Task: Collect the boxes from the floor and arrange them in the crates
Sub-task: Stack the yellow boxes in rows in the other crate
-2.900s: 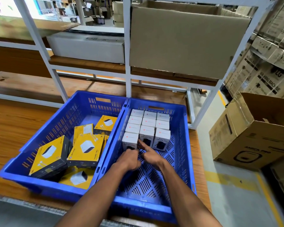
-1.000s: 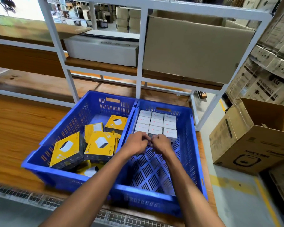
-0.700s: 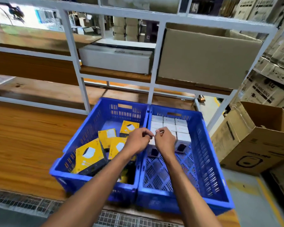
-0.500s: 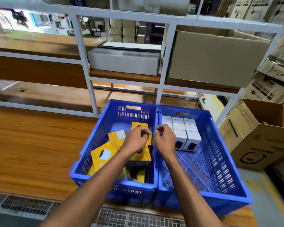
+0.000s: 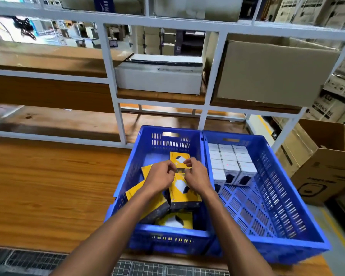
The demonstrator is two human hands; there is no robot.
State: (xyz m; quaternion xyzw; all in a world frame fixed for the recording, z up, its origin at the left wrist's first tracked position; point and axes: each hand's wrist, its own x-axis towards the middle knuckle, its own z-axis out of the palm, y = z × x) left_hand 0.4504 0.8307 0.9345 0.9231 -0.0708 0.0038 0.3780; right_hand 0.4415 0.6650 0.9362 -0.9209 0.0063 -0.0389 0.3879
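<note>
Warehouse shelf: both hands' [image 5: 161,177] [image 5: 196,176] grips curled, empty, over yellow boxes [image 5: 184,189] in L crate [image 5: 127,176].

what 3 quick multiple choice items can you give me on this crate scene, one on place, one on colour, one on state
1. Where do the white boxes stand?
A. in the right crate
B. in the left crate
C. on the shelf

2. What colour are the crates?
A. green
B. blue
C. red

3. How do the boxes in the left crate lie?
A. in neat upright rows
B. loose, tilted and overlapping
C. stacked in one tall column

Answers:
1. A: the white boxes fill the far end of the right crate in rows.
2. B: both crates' walls and slotted floors are blue.
3. B: the yellow boxes lean at different angles on one another, under the left hand and right hand.
</note>
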